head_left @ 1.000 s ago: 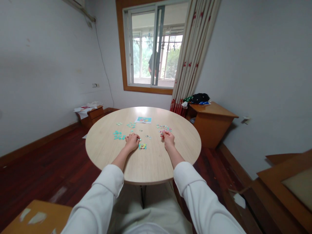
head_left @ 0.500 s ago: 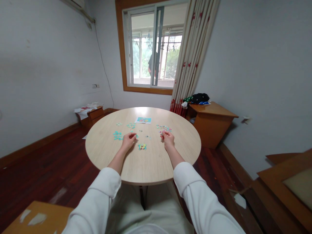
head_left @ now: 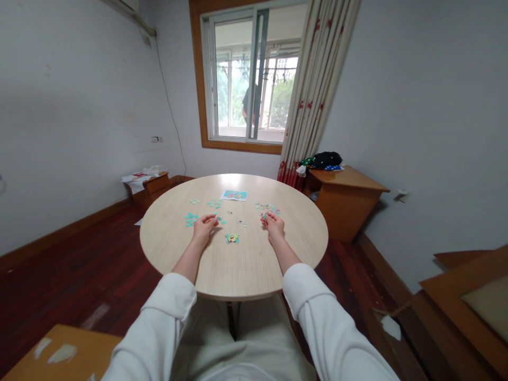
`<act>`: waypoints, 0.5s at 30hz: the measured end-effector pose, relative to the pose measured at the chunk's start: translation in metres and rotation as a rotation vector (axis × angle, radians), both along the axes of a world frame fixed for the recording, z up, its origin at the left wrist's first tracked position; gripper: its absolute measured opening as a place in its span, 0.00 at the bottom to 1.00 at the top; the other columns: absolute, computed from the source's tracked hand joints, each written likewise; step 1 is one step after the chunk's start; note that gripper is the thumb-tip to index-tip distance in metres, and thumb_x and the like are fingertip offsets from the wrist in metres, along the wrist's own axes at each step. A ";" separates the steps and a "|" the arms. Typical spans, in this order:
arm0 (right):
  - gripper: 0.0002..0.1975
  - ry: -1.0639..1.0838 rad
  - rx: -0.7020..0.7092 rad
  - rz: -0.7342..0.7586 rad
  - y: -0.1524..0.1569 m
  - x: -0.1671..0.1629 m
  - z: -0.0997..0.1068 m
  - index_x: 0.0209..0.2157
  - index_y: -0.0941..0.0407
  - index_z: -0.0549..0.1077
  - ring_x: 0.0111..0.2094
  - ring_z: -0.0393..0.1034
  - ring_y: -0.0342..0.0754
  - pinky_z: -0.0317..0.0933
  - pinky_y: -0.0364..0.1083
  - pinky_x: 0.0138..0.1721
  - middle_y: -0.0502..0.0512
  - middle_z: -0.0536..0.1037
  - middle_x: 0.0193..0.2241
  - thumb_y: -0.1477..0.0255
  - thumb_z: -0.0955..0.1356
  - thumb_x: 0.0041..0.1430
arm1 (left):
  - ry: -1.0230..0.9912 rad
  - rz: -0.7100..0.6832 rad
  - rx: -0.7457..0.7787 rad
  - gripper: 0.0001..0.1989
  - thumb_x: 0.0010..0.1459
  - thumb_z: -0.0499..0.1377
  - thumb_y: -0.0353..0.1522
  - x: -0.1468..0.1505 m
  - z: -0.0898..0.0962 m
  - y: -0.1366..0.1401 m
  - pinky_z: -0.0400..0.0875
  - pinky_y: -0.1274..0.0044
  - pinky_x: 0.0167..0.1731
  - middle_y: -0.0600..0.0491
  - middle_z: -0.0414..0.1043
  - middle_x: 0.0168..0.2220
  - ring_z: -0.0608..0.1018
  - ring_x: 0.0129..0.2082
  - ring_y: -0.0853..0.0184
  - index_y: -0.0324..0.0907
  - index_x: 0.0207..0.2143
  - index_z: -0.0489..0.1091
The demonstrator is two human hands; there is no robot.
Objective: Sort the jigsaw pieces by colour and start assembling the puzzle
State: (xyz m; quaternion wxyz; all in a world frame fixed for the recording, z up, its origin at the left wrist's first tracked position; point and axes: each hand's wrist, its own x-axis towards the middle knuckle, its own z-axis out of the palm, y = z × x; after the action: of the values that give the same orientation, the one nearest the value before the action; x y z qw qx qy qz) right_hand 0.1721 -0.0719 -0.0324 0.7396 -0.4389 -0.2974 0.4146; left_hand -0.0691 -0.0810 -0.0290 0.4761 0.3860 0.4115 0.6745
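Note:
My left hand [head_left: 203,228] is over the table left of centre, thumb and fingers drawn together among small teal puzzle pieces [head_left: 192,219]. Whether a piece is between its fingertips is too small to tell. On the right, my right hand [head_left: 274,226] pinches a small puzzle piece [head_left: 264,216], partly hidden by the fingers. Just beyond it lies a group of pink and teal pieces [head_left: 266,206]. Between my hands and nearer to me is a joined yellow and teal puzzle section [head_left: 232,238] with a cartoon face. A few loose pieces [head_left: 241,223] lie beyond it.
The round wooden table [head_left: 246,275] carries a printed picture card [head_left: 234,196] at its far side. More pieces [head_left: 214,203] lie at the back left. A wooden desk [head_left: 345,185] with cloths on it stands behind right. A person [head_left: 248,103] is visible beyond the window.
My left hand has moved slightly left, and its fingers have drawn closer together. My right hand stays in nearly the same place, its fingers still pinched.

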 end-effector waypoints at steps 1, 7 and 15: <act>0.09 -0.002 0.002 0.003 0.000 0.000 0.000 0.26 0.57 0.69 0.20 0.71 0.41 0.65 0.39 0.22 0.47 0.74 0.17 0.74 0.72 0.40 | 0.003 0.010 -0.002 0.20 0.28 0.70 0.35 0.000 0.000 0.000 0.71 0.74 0.29 0.54 0.72 0.22 0.73 0.23 0.72 0.37 0.27 0.71; 0.13 -0.023 0.028 0.030 -0.001 0.001 0.000 0.29 0.57 0.68 0.23 0.73 0.42 0.67 0.40 0.25 0.47 0.75 0.19 0.75 0.72 0.38 | 0.017 0.068 0.024 0.21 0.29 0.69 0.38 0.000 0.001 0.000 0.72 0.74 0.26 0.55 0.70 0.21 0.72 0.20 0.72 0.37 0.26 0.70; 0.16 -0.074 0.035 0.117 -0.010 -0.005 0.003 0.25 0.57 0.68 0.20 0.71 0.43 0.65 0.39 0.19 0.47 0.74 0.16 0.74 0.75 0.32 | 0.015 0.036 0.024 0.21 0.29 0.69 0.38 0.001 0.002 -0.002 0.70 0.75 0.26 0.55 0.70 0.21 0.72 0.20 0.73 0.36 0.27 0.69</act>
State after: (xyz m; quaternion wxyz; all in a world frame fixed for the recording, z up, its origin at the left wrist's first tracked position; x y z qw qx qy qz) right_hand 0.1672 -0.0818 -0.0296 0.7103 -0.4227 -0.3570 0.4352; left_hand -0.0680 -0.0832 -0.0267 0.4561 0.3892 0.4139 0.6850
